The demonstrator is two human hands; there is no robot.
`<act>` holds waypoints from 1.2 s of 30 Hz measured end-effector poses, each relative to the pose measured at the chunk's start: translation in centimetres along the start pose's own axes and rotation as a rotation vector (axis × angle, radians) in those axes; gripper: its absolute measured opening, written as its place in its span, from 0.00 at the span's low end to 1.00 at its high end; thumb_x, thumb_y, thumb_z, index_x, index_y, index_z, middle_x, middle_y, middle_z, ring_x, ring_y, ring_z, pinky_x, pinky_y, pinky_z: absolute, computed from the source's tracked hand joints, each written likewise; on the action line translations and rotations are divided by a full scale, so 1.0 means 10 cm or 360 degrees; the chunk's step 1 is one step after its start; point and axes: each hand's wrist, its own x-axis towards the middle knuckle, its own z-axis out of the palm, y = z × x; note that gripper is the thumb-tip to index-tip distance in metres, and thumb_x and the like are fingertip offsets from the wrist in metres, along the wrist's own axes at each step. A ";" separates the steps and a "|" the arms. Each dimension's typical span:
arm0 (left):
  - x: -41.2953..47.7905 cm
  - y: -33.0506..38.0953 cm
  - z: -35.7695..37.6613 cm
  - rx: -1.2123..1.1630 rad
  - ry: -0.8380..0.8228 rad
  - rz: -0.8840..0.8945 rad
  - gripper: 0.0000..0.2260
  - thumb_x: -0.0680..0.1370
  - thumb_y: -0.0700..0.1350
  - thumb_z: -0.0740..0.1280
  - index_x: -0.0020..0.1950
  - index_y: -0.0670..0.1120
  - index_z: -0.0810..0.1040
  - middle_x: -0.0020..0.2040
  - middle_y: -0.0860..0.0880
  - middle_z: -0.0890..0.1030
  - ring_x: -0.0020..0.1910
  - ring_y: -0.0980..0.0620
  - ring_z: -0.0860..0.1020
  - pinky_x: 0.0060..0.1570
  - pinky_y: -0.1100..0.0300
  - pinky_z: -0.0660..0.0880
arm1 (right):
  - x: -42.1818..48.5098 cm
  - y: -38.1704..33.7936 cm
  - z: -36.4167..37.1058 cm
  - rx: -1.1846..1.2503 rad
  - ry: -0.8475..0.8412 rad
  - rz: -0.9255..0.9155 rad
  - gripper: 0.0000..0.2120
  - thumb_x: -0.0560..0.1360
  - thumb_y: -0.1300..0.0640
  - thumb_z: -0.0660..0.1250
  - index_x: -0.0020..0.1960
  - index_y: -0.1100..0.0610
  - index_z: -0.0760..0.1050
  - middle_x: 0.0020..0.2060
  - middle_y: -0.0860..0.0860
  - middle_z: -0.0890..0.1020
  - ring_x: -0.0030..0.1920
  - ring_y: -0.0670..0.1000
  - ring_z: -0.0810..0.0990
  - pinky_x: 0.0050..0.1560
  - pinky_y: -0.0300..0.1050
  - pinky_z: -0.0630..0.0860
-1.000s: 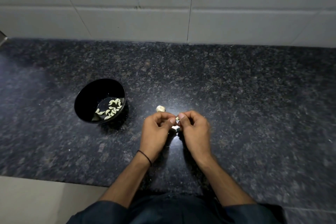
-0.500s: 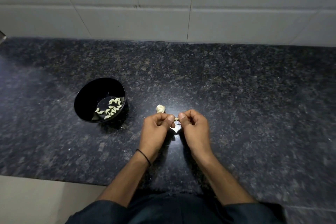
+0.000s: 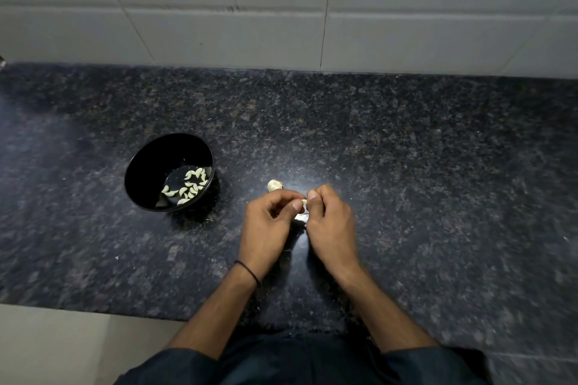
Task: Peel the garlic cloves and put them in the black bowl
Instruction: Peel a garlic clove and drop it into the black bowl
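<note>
Two bare hands meet over a dark speckled stone counter (image 3: 438,181), seen from above. The left hand (image 3: 266,222) and right hand (image 3: 331,222) both have curled fingers, and their thumbs and forefingers pinch one small pale garlic clove (image 3: 304,202) between them. Only a sliver of the clove shows between the fingertips, so how much skin is on it cannot be told. Directly below the pinch, a small whitish scrap (image 3: 301,219) shows in the gap between the hands; what it is cannot be told. Just beyond the pinch, slightly to its left, a pale piece of garlic (image 3: 274,185) lies on the counter, close to the left knuckles. Well to the left of the pinch stands the black bowl (image 3: 150,166), upright, with a scatter of peeled cloves (image 3: 189,186) lying in its bottom. A thin black band (image 3: 248,272) circles the left wrist. Far beyond the hands, a pale tiled wall (image 3: 219,25) rises from the back edge of the counter. Dark sleeves cover the arms nearest the viewer.
</note>
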 end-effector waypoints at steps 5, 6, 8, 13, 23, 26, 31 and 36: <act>-0.02 0.01 0.04 -0.0212 0.0031 -0.0259 0.06 0.79 0.36 0.69 0.45 0.42 0.84 0.36 0.49 0.85 0.37 0.54 0.82 0.37 0.63 0.77 | -0.03 0.08 0.04 -0.0047 0.0029 -0.0184 0.13 0.84 0.55 0.59 0.41 0.54 0.66 0.34 0.46 0.73 0.35 0.43 0.70 0.34 0.39 0.61; -0.03 0.03 0.05 -0.0238 0.0041 -0.0296 0.06 0.79 0.36 0.68 0.45 0.40 0.84 0.34 0.50 0.83 0.34 0.55 0.80 0.33 0.66 0.74 | -0.04 0.07 0.04 -0.0048 0.0041 -0.0202 0.13 0.85 0.56 0.58 0.41 0.53 0.65 0.34 0.46 0.72 0.36 0.42 0.70 0.35 0.38 0.61; -0.04 0.04 0.07 -0.0274 0.0056 -0.0345 0.06 0.80 0.36 0.68 0.46 0.36 0.83 0.31 0.51 0.81 0.29 0.59 0.77 0.27 0.69 0.71 | -0.05 0.06 0.03 0.0030 0.0052 -0.0149 0.14 0.85 0.56 0.58 0.40 0.52 0.64 0.32 0.44 0.71 0.34 0.41 0.69 0.34 0.36 0.63; -0.05 0.00 0.11 -0.0274 0.0073 -0.0412 0.07 0.80 0.38 0.68 0.46 0.36 0.83 0.32 0.50 0.81 0.26 0.61 0.74 0.27 0.68 0.70 | -0.01 0.01 0.05 0.0349 -0.0009 0.0173 0.17 0.85 0.57 0.58 0.37 0.50 0.67 0.32 0.44 0.74 0.30 0.37 0.72 0.32 0.35 0.66; -0.02 -0.02 0.02 -0.0166 0.0170 -0.0329 0.04 0.78 0.37 0.70 0.48 0.42 0.85 0.41 0.45 0.86 0.46 0.41 0.85 0.52 0.44 0.82 | -0.05 0.07 -0.01 0.0384 -0.0162 0.0139 0.04 0.82 0.59 0.64 0.48 0.55 0.76 0.42 0.45 0.81 0.41 0.39 0.77 0.41 0.30 0.71; -0.03 -0.03 0.00 -0.0049 0.0137 -0.0217 0.05 0.78 0.36 0.70 0.48 0.44 0.85 0.43 0.48 0.87 0.46 0.47 0.85 0.53 0.47 0.81 | -0.05 0.04 -0.03 0.0433 -0.0162 0.0150 0.04 0.81 0.58 0.67 0.48 0.56 0.78 0.40 0.46 0.82 0.39 0.38 0.78 0.40 0.29 0.71; -0.06 0.00 -0.05 0.0230 0.0063 -0.0016 0.11 0.77 0.36 0.70 0.54 0.50 0.85 0.48 0.54 0.85 0.44 0.57 0.82 0.48 0.63 0.78 | -0.04 0.04 -0.03 0.0365 -0.0129 0.0100 0.05 0.80 0.60 0.67 0.45 0.56 0.79 0.39 0.46 0.83 0.40 0.40 0.79 0.40 0.28 0.70; -0.05 -0.02 -0.10 0.0437 0.0088 0.0123 0.09 0.75 0.38 0.73 0.50 0.51 0.86 0.47 0.58 0.84 0.43 0.57 0.80 0.45 0.67 0.75 | -0.05 0.04 -0.02 0.0382 -0.0144 0.0063 0.06 0.80 0.61 0.66 0.46 0.56 0.80 0.39 0.47 0.84 0.39 0.41 0.80 0.41 0.31 0.72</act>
